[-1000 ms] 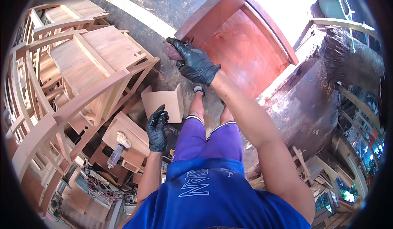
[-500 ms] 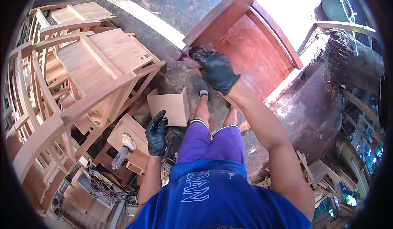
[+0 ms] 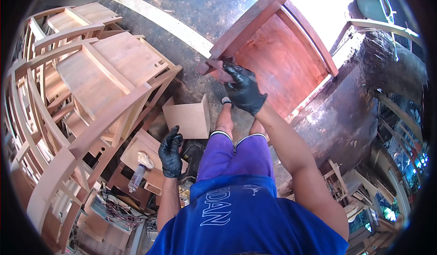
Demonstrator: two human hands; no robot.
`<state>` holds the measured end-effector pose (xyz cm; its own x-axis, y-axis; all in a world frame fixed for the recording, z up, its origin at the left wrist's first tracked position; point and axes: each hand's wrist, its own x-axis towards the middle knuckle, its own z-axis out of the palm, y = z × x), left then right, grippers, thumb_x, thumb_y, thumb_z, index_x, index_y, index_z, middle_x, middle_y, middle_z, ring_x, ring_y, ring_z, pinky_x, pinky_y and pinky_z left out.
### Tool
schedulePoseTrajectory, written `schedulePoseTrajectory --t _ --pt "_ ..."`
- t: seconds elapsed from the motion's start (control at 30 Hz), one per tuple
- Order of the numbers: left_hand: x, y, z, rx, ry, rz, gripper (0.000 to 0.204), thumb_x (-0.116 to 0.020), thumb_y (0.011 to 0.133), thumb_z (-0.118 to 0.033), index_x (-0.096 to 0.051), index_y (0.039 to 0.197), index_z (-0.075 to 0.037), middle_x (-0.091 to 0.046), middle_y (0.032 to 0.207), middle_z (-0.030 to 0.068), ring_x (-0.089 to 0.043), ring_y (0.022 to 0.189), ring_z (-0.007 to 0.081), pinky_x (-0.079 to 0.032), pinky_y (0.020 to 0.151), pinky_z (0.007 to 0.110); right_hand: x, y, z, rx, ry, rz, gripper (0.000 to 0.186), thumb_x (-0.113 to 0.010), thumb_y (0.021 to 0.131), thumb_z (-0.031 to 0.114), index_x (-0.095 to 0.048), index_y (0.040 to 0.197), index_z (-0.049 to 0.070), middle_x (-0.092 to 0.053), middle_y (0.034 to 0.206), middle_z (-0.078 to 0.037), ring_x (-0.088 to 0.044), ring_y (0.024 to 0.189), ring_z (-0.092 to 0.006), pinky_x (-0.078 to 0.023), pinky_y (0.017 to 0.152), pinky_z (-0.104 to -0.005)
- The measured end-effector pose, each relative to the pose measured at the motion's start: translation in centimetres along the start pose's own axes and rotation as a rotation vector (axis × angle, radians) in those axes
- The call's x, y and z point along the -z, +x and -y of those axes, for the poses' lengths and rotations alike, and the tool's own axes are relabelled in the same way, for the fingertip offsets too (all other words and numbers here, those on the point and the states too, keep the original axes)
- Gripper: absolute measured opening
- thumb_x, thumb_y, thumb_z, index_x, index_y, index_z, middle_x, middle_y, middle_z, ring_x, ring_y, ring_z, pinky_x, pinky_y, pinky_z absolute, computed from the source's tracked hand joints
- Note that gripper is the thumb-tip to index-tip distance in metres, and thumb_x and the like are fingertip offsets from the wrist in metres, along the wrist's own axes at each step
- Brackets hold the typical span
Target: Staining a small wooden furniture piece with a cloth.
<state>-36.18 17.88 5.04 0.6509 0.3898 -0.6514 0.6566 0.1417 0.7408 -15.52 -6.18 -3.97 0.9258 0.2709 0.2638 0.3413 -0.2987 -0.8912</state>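
Note:
My right hand point(image 3: 246, 91), in a black glove, is closed on a stained pinkish rag point(image 3: 224, 74). The rag presses against the near left corner of a wooden furniture piece point(image 3: 284, 57), whose panel and rails are stained reddish-brown. My fingertips are partly hidden by the rag and the glove's folds. At my left side, my left hand point(image 3: 170, 157), also black-gloved, is raised with loosely bent fingers and nothing in it. Close to that hand is a small bare-wood box point(image 3: 185, 119) on the floor.
Unfinished wooden frames point(image 3: 102, 68) are stacked along the left. Below them lie a clear plastic bottle point(image 3: 136, 178) and tangled cables point(image 3: 119, 215). A pale wooden strip point(image 3: 157, 13) crosses the floor. At far right are a greenish bucket point(image 3: 371, 7) and scrap wood point(image 3: 359, 193).
My right hand has shifted slightly down and right with the rag, which now shows more clearly against the corner. My left hand has moved slightly left and down, still holding nothing.

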Motion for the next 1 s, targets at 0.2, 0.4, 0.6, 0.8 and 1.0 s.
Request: schedulePoseTrajectory --t 0.2,0.4,0.6,0.8,1.0 --pt "1.2 1.3 1.1 0.035 -0.003 -0.023 0.032 -0.057 0.099 0.002 -0.062 0.13 0.001 -0.065 0.13 0.0078 -0.063 0.101 0.0108 -0.053 0.092 0.027 4.7 -1.8 3.3 -0.11 -0.019 0.071 0.059 -0.075 0.07 -0.003 -0.062 0.127 0.0 -0.068 0.116 -0.024 -0.067 0.104 -0.0427 -0.054 0.089 -0.0467" --pt "-0.3 2.9 0.4 0.008 -0.033 0.001 0.035 -0.055 0.096 0.008 -0.063 0.13 0.0 -0.065 0.131 0.0107 -0.064 0.104 0.0135 -0.053 0.093 0.029 6.2 8.1 8.1 -0.065 0.318 0.214 0.06 -0.063 0.081 -0.01 -0.051 0.139 -0.002 -0.066 0.125 -0.018 -0.067 0.112 -0.0274 -0.055 0.092 -0.0379" --pt "1.8 3.7 3.6 0.019 -0.094 -0.062 0.036 -0.055 0.094 0.009 -0.063 0.128 0.002 -0.065 0.132 0.0125 -0.065 0.104 0.0148 -0.053 0.093 0.029 7.0 22.2 9.2 -0.133 0.029 0.782 0.039 -0.061 0.095 0.01 -0.057 0.131 -0.005 -0.066 0.123 -0.017 -0.066 0.114 -0.029 -0.051 0.099 -0.0378" --pt "3.8 4.9 6.3 -0.008 -0.231 -0.127 0.035 -0.059 0.096 0.002 -0.062 0.13 0.002 -0.063 0.134 0.0127 -0.064 0.105 0.014 -0.052 0.093 0.028 -0.7 23.0 6.5 -0.419 -0.28 1.426 0.029 -0.06 0.098 0.016 -0.067 0.123 0.004 -0.072 0.113 -0.015 -0.071 0.099 -0.0266 -0.055 0.09 -0.0379" --pt "4.9 4.7 9.0 0.024 -0.284 -0.164 0.036 -0.058 0.095 0.003 -0.062 0.131 0.003 -0.063 0.135 0.0132 -0.063 0.105 0.0138 -0.051 0.095 0.028 -8.6 22.5 5.7 -0.78 -0.66 1.836 0.028 -0.059 0.1 0.026 -0.072 0.092 0.003 -0.067 0.067 -0.005 -0.061 0.058 -0.0161 -0.047 0.055 -0.0373"
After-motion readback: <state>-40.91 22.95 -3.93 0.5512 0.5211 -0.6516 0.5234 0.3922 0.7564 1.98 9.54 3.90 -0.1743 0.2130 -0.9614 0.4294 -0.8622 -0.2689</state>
